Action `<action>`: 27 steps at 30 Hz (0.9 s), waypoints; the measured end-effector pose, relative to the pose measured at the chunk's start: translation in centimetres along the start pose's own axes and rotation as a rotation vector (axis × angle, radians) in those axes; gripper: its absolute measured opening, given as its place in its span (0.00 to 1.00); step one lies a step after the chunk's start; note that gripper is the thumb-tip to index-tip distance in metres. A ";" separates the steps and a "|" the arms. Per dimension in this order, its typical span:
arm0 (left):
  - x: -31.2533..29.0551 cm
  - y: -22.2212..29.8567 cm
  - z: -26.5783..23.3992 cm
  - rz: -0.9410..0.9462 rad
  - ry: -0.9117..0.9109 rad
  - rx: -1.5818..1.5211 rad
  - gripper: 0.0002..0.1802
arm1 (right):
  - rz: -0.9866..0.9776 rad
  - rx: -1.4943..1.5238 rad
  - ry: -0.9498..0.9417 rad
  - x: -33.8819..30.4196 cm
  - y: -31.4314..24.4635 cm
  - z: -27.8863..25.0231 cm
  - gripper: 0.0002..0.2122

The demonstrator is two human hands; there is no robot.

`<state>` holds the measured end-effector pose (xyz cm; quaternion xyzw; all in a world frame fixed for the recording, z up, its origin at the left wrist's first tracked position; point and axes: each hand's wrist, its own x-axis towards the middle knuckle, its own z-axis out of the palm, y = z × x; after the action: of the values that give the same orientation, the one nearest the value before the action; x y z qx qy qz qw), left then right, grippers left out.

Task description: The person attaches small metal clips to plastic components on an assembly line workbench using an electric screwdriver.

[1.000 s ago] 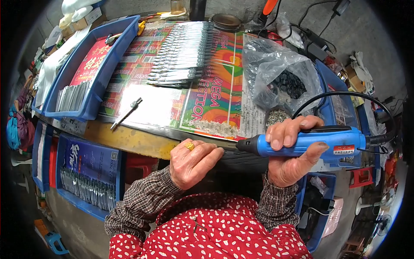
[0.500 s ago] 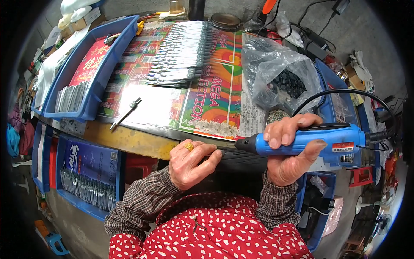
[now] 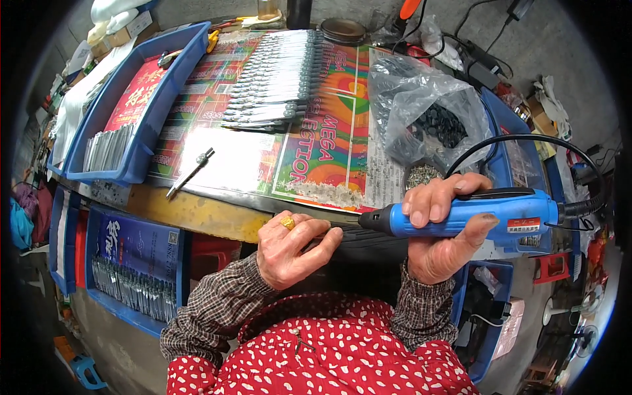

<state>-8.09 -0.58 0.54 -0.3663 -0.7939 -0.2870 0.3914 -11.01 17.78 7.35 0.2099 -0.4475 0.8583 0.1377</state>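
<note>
My right hand (image 3: 444, 227) is wrapped round a blue electric screwdriver (image 3: 487, 212), held level with its dark nose pointing left. A black cable (image 3: 565, 144) loops up from its rear end. Just left of the nose, my left hand (image 3: 296, 250) is closed in a pinch, a ring on one finger. What sits between its thumb and fingers is too small or hidden to make out. Both hands are at the table's near edge. A single pen (image 3: 191, 173) with a dark tip lies on the table, beyond my left hand and to its left.
Rows of silver pens (image 3: 275, 79) lie farther back. A clear plastic bag (image 3: 428, 112) of dark small parts stands at right, behind a round dish of tiny metal pieces (image 3: 423, 175). Blue trays of pens stand at left, one on the table (image 3: 157, 135), one lower (image 3: 186, 280).
My left hand's thumb and fingers have shifted very slightly beside the screwdriver's nose. The right hand keeps the screwdriver in the same place.
</note>
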 end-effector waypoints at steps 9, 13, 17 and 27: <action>-0.2 0.0 0.2 0.006 0.023 -0.007 0.17 | -0.011 0.000 0.007 0.0 -0.1 0.0 0.24; 0.0 0.0 -0.1 0.010 0.013 -0.010 0.16 | -0.041 -0.016 0.003 0.0 -0.2 0.2 0.25; -0.3 0.0 0.1 0.008 0.043 -0.007 0.15 | -0.058 -0.009 -0.003 0.0 -0.4 0.3 0.25; 0.1 0.0 0.0 0.005 0.009 -0.016 0.15 | -0.086 0.057 -0.018 0.0 -0.5 0.2 0.26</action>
<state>-8.12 -0.57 0.62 -0.3701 -0.7888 -0.2942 0.3928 -10.74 17.89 7.78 0.2408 -0.4144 0.8621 0.1645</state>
